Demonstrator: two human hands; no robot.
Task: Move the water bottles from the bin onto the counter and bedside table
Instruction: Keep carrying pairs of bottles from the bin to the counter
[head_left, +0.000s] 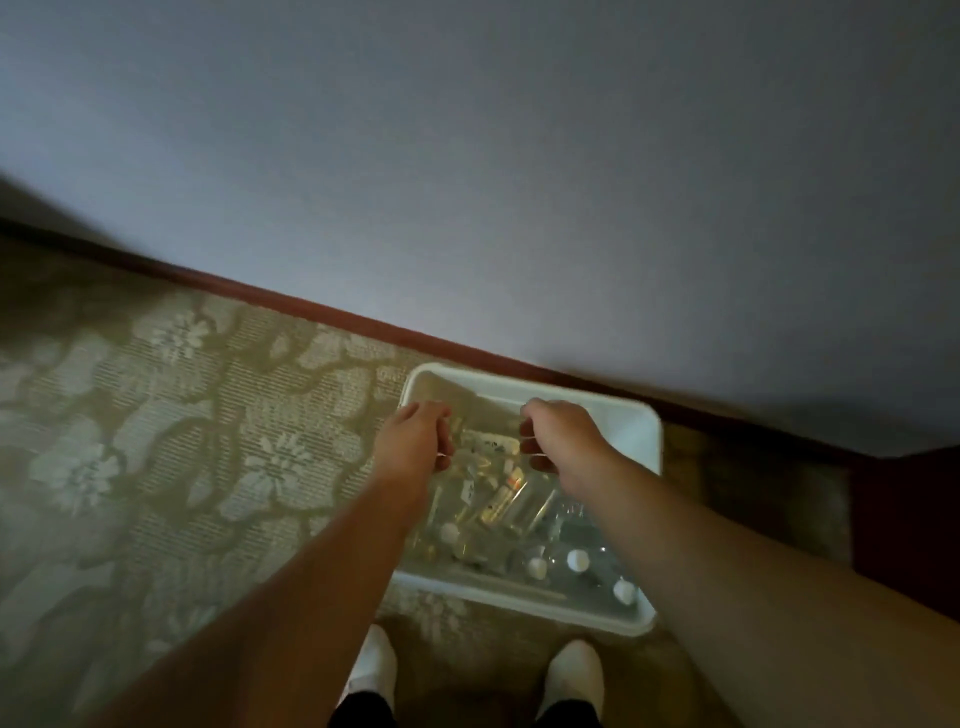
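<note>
A white plastic bin (641, 431) stands on the carpet against the wall. Several clear water bottles (498, 506) with white caps (577, 559) lie in it. Both of my arms reach down into the far half of the bin. My left hand (418, 439) is near the bin's left wall, its fingers curled round a clear bottle (458, 427). My right hand (563, 436) is toward the middle, its fingers curled round another clear bottle (511, 425). The picture is dim and blurred, so both held bottles show only faintly.
The floor is a floral patterned carpet (182, 415). A dark red skirting board (322, 312) runs along the pale wall (467, 156) just behind the bin. My feet in white slippers (576, 670) stand at the bin's near edge. Dark furniture (904, 519) stands at the right.
</note>
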